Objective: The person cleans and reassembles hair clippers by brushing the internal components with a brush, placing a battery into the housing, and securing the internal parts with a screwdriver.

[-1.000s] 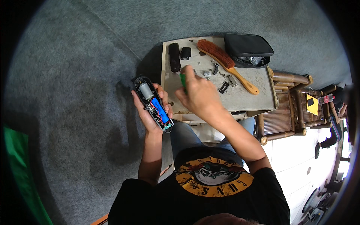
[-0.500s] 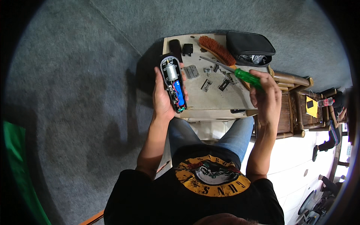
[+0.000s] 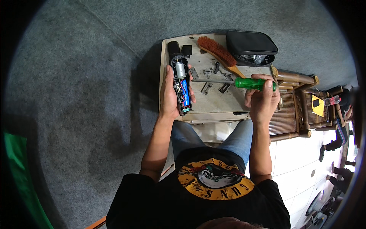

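Observation:
My left hand (image 3: 169,95) is wrapped round an opened hair clipper (image 3: 181,86), held upright over the table. Its casing is black; a silver motor (image 3: 180,70) sits in the upper part and a blue battery cell (image 3: 185,93) with thin wires lies below. In my right hand (image 3: 263,103) is a screwdriver (image 3: 249,83) with a clear green handle. The blade points left, its tip close to the fingers of my left hand beside the clipper. Loose metal parts (image 3: 225,88) and a grey plate (image 3: 195,73) lie on the table behind the blade.
The small wooden table (image 3: 213,107) also carries a long black cover (image 3: 173,48), a small black piece (image 3: 187,50), a red-bristled brush (image 3: 217,50) and a black zip case (image 3: 251,44). A bamboo bench (image 3: 284,114) stands at the right. Other people are at the far right.
My right hand has lowered the screwdriver and swung its blade level, toward the clipper. My left hand has turned the clipper a little more upright.

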Tool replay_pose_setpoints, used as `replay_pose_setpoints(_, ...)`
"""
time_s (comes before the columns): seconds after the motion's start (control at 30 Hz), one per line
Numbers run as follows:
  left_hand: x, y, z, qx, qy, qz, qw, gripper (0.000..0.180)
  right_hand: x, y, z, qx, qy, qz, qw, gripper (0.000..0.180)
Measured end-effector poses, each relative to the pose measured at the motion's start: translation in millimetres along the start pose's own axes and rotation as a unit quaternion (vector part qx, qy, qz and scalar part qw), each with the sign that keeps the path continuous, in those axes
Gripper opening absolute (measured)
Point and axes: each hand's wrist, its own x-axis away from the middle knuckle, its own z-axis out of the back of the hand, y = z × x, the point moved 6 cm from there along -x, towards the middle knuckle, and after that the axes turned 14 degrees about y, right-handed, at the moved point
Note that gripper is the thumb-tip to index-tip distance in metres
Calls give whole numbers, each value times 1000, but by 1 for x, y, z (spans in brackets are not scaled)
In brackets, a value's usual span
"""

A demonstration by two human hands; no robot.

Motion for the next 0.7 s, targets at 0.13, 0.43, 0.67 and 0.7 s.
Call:
replay_pose_setpoints(0.13, 3, -3, 3, 1, 3, 21, 1000, 76, 2, 7, -11, -11, -10, 24, 1000, 45)
replay_pose_setpoints(0.43, 3, -3, 2, -10, 9, 19, 1000, 75, 4, 6, -14, 23, -9, 61, 998, 37)
replay_pose_setpoints(0.67, 4, -4, 2, -50, 8, 19, 999, 76, -2, 7, -29, 56, -10, 27, 998, 33)
replay_pose_setpoints(0.7, 5, -4, 2, -65, 6, 20, 998, 77, -4, 9, -32, 60, -13, 12, 998, 33)
